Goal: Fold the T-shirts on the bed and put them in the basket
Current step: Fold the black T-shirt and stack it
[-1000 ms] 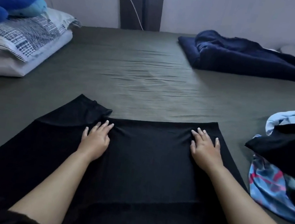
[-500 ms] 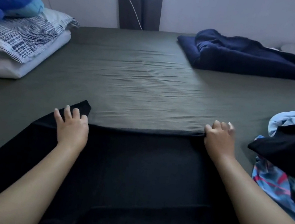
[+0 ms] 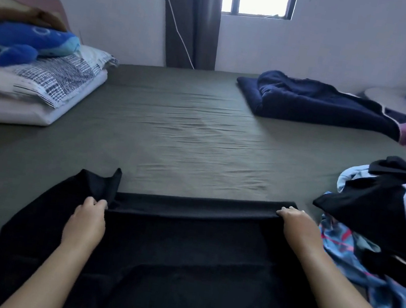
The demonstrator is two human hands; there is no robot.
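We pinch the far edge of the black T-shirt with both hands, left hand near the sleeve, right hand at the far right corner, likely to draw it toward us. The shirt lies flat on the bed between our arms.

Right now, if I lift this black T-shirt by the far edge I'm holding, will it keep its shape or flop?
The black T-shirt will probably flop: its far edge already sags between the left hand and right hand. It looks thin and light. The loose sleeve by the left hand will likely dangle.
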